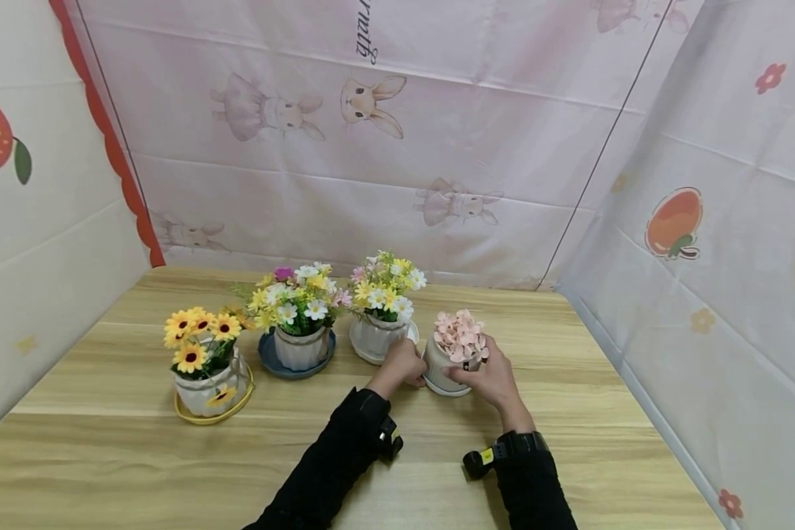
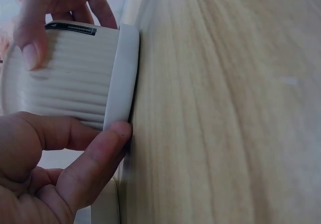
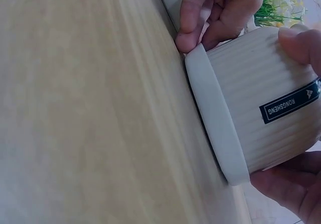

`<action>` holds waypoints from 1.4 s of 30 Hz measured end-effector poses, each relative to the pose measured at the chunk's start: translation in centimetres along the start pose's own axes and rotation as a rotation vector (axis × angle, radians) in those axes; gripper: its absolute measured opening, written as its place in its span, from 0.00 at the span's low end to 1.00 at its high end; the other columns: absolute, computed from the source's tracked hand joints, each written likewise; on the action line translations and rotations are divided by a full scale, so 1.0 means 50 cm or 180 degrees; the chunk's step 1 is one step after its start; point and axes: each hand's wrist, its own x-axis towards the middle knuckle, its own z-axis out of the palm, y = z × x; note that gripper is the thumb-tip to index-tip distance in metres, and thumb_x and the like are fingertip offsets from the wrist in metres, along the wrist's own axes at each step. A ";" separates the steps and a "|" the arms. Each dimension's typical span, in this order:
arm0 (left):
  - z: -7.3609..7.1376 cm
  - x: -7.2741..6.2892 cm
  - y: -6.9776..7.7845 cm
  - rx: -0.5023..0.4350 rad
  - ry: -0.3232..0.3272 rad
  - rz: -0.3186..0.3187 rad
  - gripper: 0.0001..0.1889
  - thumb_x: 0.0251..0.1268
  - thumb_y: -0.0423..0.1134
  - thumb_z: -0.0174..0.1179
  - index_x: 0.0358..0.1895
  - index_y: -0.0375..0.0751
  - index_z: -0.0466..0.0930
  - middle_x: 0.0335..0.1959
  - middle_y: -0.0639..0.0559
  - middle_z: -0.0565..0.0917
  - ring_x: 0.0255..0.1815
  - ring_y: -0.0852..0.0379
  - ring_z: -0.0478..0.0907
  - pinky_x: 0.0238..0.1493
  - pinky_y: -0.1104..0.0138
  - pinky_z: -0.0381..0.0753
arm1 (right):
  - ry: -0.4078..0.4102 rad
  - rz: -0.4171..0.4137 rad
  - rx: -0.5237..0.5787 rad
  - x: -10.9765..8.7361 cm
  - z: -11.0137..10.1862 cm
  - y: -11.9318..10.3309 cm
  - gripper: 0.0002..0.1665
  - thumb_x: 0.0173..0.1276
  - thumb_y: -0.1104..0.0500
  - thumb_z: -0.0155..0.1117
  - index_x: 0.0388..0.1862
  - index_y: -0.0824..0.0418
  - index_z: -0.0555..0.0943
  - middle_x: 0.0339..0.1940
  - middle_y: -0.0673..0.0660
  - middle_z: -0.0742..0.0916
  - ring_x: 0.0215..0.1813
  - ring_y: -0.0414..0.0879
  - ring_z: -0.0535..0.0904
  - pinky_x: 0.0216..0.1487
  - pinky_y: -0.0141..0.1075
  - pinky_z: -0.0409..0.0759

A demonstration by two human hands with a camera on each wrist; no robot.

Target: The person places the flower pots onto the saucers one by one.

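Observation:
A ribbed cream flower pot [image 1: 437, 362] with pink flowers [image 1: 460, 335] stands upright on a white saucer [image 3: 215, 118]. My right hand [image 1: 498, 379] grips the pot around its upper side, with the thumb on the front wall. On the saucer's left edge, my left hand [image 1: 403, 362] pinches the rim between thumb and finger. In the right wrist view a dark label [image 3: 291, 101] shows on the pot's wall. The saucer is low at the wooden table [image 2: 215, 108]; a thin dark line runs under its edge.
Left of the hands stand a pot of white and yellow daisies [image 1: 377, 335] on a white saucer, a mixed flower pot [image 1: 301, 350] on a blue saucer [image 1: 291, 374], and a sunflower pot [image 1: 205, 390] on a yellow saucer [image 1: 202, 422]. Printed cloth walls [image 1: 344, 199] enclose the table.

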 end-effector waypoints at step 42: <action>0.040 0.013 0.017 0.0197 0.0360 0.0172 0.14 0.44 0.25 0.62 0.11 0.39 0.69 0.11 0.52 0.71 0.13 0.60 0.69 0.16 0.74 0.70 | -0.0322 0.0134 0.0376 0.044 -0.027 0.036 0.55 0.50 0.56 0.76 0.71 0.65 0.54 0.67 0.67 0.66 0.68 0.58 0.58 0.66 0.51 0.55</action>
